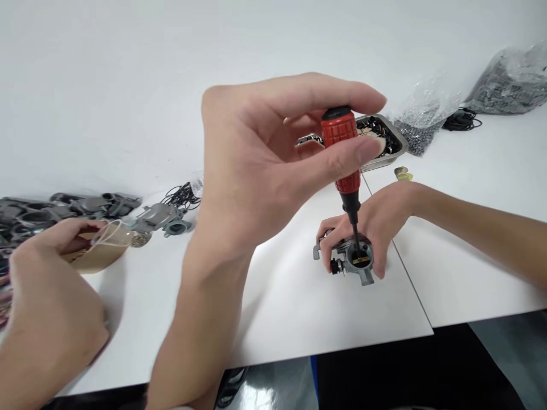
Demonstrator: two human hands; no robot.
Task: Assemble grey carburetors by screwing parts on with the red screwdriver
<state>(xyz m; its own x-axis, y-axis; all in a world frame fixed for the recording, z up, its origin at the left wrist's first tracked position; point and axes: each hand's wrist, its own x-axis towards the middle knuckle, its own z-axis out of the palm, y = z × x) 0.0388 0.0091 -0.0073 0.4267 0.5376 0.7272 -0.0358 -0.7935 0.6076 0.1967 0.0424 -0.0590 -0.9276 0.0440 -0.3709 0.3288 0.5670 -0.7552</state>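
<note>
— Red and black, that is the screwdriver (342, 154). Who holds it?

— The left hand (256, 165) does. Its thumb and fingers pinch the red top, and the thin tip points down into the metal part (356, 262).

— Where is the metal part?

— It sits on the white counter (299, 302), under the left hand. The right hand (376, 216) is wrapped around it from behind.

— Will it be hard to hold?

— I think it is hard and a bit heavy for its size. It looks bumpy, with little bits sticking out, so grab the fat middle, not the small bits. The red top has grooves, so I think it won't slip.

— What else is there?

— A shiny tray (395, 149) is behind the right hand. Far to the left, another person's hand (47, 296) holds a tan thing (102, 250).
</note>
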